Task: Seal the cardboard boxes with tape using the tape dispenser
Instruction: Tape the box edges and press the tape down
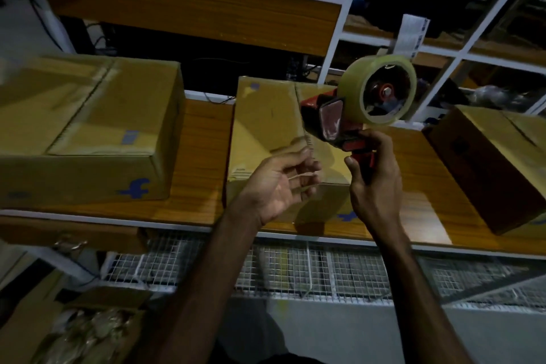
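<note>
The right hand gripped the red handle of the tape dispenser and held it raised above the bench, its roll of clear tape uppermost. The left hand hovered palm-up just beside it, fingers loosely curled – whether they pinched a strip of tape could not be told. Both hands were over the middle cardboard box, which sat near the bench's front edge. A larger box stood toward the left end – a third box toward the right end
</note>
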`<move>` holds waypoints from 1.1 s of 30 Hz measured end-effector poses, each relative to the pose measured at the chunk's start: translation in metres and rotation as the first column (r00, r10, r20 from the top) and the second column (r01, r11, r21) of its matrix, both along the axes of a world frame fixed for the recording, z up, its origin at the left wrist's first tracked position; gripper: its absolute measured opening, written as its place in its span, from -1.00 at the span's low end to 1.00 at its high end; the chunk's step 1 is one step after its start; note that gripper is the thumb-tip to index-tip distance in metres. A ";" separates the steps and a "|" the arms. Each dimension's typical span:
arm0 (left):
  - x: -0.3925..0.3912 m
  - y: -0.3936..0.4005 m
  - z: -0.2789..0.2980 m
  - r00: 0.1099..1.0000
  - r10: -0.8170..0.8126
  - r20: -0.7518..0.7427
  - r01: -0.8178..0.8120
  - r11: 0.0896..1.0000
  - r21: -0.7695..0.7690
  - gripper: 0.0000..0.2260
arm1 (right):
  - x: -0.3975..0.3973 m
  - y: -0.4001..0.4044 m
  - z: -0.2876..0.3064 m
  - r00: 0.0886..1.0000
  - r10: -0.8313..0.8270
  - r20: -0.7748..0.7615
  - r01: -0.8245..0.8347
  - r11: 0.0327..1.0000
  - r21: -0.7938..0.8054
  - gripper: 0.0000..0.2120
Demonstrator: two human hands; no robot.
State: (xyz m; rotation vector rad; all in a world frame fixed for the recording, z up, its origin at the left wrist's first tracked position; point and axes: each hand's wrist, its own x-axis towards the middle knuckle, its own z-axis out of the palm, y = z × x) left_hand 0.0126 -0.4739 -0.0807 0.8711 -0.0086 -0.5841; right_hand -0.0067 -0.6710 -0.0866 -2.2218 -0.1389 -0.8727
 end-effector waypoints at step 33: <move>0.025 0.154 -0.137 0.984 0.166 0.070 -0.180 0.878 0.445 -0.77 | 0.041 0.079 -0.040 0.997 -0.046 -0.056 0.027 0.954 -0.299 -0.48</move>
